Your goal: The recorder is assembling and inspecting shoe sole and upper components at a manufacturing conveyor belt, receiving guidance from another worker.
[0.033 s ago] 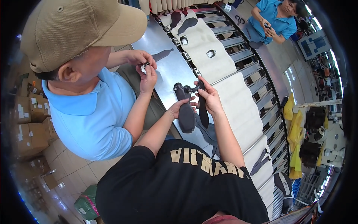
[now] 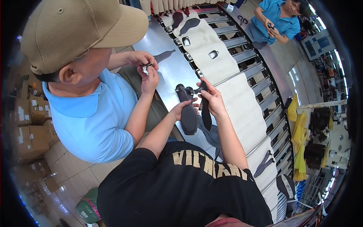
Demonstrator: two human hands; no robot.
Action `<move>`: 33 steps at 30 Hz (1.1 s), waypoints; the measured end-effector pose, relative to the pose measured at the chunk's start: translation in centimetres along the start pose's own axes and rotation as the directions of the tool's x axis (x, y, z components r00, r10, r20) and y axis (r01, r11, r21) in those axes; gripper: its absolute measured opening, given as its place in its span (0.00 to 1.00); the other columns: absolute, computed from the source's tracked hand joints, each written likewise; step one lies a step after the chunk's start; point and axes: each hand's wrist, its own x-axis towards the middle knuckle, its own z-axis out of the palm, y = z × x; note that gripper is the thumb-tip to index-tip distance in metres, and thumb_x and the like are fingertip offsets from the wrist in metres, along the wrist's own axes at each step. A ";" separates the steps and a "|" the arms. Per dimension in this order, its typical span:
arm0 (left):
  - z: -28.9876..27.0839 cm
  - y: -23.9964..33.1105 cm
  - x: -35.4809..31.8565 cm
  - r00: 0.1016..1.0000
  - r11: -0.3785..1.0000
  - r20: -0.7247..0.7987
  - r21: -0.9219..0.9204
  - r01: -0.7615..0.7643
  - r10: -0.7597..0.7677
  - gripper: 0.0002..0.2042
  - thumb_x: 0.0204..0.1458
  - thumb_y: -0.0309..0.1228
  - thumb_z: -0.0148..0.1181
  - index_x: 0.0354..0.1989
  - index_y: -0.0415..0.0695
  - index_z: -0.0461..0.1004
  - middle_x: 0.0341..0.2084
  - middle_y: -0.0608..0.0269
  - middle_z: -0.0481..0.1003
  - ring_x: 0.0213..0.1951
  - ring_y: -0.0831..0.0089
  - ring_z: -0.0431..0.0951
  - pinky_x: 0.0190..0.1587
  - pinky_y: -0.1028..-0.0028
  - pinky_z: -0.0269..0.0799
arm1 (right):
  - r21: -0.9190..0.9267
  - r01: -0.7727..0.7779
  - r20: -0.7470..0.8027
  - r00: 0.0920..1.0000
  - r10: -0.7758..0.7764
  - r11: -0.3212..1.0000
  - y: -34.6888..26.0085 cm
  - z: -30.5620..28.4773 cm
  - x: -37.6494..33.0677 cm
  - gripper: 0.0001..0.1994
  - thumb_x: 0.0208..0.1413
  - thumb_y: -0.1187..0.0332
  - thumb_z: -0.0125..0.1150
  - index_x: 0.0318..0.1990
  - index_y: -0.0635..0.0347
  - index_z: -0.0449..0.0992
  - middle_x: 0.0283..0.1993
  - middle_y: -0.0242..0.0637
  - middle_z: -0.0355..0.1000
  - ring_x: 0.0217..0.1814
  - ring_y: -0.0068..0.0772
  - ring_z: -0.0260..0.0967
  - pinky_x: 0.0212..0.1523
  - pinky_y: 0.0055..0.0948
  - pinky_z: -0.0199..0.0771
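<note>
My left hand (image 2: 179, 109) is closed around a dark grey, paddle-shaped padded piece (image 2: 189, 119) with a black rounded end. In my right hand (image 2: 212, 98) is a narrower black strap-like piece (image 2: 206, 113), hanging down from the fingers. Between the two pieces, near their upper ends, shiny black fittings (image 2: 190, 90) show; whether they join the pieces I cannot tell. Grey flat pieces (image 2: 210, 132) lie on the metal table below my hands.
On my left a person in a tan cap (image 2: 85, 26) holds a small black and silver part. A belt with white cloth (image 2: 238, 102) carries grey pieces and metal-looking parts (image 2: 213, 54). Another person (image 2: 278, 22) stands across it. Cartons (image 2: 32, 138) are stacked at left.
The dark piece on the belt at the lower right has shifted slightly left. My hands and what they hold look the same.
</note>
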 end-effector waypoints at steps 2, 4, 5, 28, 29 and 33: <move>0.2 0.1 0.0 1.000 1.000 -0.013 0.003 0.001 -0.001 0.22 0.59 0.37 0.54 0.61 0.46 0.62 0.44 0.51 0.73 0.41 0.60 0.78 0.53 0.56 0.72 | -0.018 0.032 -0.004 0.999 -0.032 0.999 0.1 -0.5 0.1 0.28 0.55 0.82 0.50 0.65 0.53 0.64 0.56 0.35 0.70 0.40 0.20 0.68 0.44 0.20 0.72; 0.4 -0.1 -0.2 1.000 1.000 -0.027 0.005 0.004 -0.004 0.22 0.59 0.37 0.53 0.61 0.45 0.61 0.42 0.51 0.74 0.41 0.59 0.78 0.52 0.56 0.72 | -0.035 0.024 -0.035 0.999 -0.025 0.999 -0.1 -0.6 -0.1 0.28 0.54 0.83 0.51 0.65 0.55 0.64 0.55 0.34 0.71 0.42 0.19 0.68 0.44 0.19 0.71; 0.5 -0.2 -0.3 0.999 1.000 -0.037 0.009 -0.019 0.019 0.22 0.59 0.36 0.54 0.60 0.45 0.62 0.39 0.53 0.75 0.41 0.59 0.78 0.52 0.56 0.72 | -0.032 0.029 -0.042 0.999 -0.030 0.999 -0.2 -0.7 -0.3 0.28 0.54 0.83 0.51 0.65 0.55 0.64 0.55 0.34 0.71 0.42 0.19 0.68 0.44 0.19 0.71; 17.3 -0.2 0.7 0.936 0.851 -0.216 0.507 -0.136 0.278 0.15 0.51 0.28 0.62 0.46 0.35 0.72 0.31 0.56 0.77 0.35 0.68 0.80 0.38 0.71 0.78 | 0.046 0.219 -0.130 0.969 -0.212 0.975 -2.1 -2.7 -5.4 0.27 0.49 0.86 0.49 0.60 0.62 0.68 0.53 0.36 0.71 0.51 0.27 0.70 0.47 0.24 0.71; 17.7 -0.4 0.7 0.929 0.864 -0.248 0.487 -0.127 0.276 0.14 0.50 0.27 0.63 0.44 0.36 0.73 0.30 0.57 0.77 0.33 0.69 0.79 0.38 0.72 0.77 | 0.085 0.197 -0.112 0.976 -0.187 0.977 -2.3 -2.8 -5.5 0.28 0.50 0.86 0.49 0.61 0.62 0.67 0.54 0.36 0.71 0.50 0.26 0.70 0.48 0.24 0.71; 18.8 -0.6 0.5 0.902 0.884 -0.336 0.457 -0.096 0.272 0.12 0.49 0.25 0.63 0.42 0.36 0.74 0.29 0.57 0.77 0.31 0.69 0.80 0.36 0.73 0.77 | 0.084 0.183 -0.112 0.979 -0.173 0.980 -2.7 -2.8 -6.1 0.29 0.51 0.85 0.50 0.63 0.61 0.65 0.55 0.36 0.71 0.49 0.25 0.69 0.49 0.23 0.70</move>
